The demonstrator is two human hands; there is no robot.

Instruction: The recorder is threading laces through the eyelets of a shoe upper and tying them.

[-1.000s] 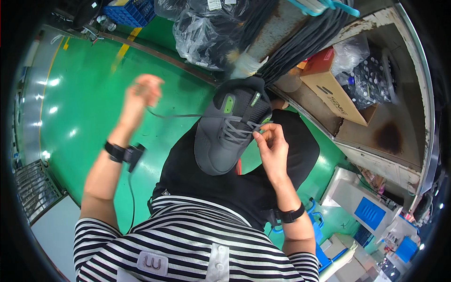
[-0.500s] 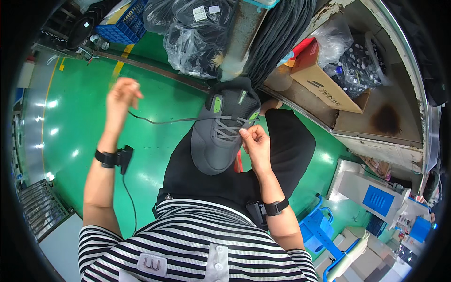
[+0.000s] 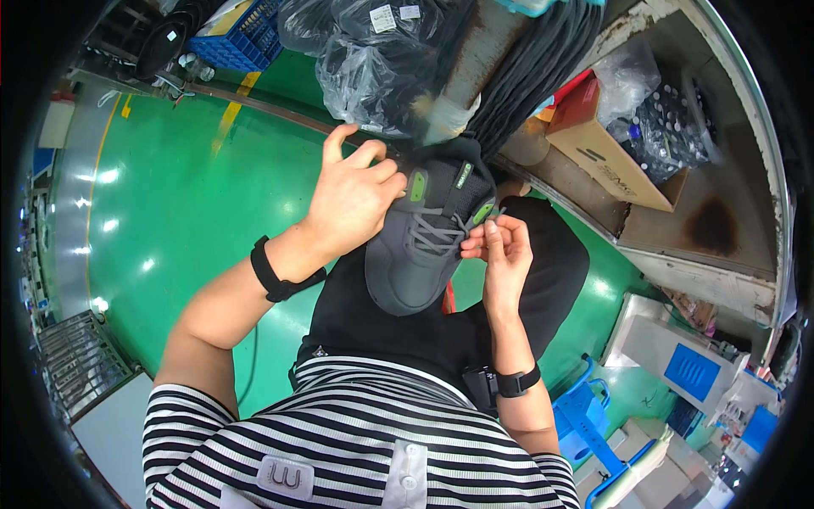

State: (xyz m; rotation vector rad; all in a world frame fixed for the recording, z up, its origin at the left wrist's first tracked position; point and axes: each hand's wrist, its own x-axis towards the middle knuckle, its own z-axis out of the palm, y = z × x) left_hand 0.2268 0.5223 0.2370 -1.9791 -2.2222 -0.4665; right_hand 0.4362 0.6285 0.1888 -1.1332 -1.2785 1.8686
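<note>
A dark grey sneaker (image 3: 392, 276) with bright green patches lies over my black-trousered legs, toe toward me. Grey shoelaces (image 3: 434, 233) criss-cross its front. My left hand (image 3: 352, 197) reaches to the left side of the shoe's collar, its fingers bent and spread apart; its thumb is mostly hidden, and I see nothing held. On the right side of the lacing, my right hand (image 3: 506, 254) pinches a shoelace between thumb and fingers, and a short bit of lace sticks up above the fingertips. A black strap is around each of my wrists.
Beyond the shoe stands a rusty metal post (image 3: 482, 55) beside a bundle of black cords (image 3: 538, 76). Clear plastic bags (image 3: 360, 89) of dark items lie left of it. A cardboard box (image 3: 623, 170) sits on the right shelf; a blue crate (image 3: 242, 42) is far left.
My left hand has come in from the far left, where the lace was stretched out, to the shoe's collar. My right hand stays by the lacing, its fingers slightly turned.
</note>
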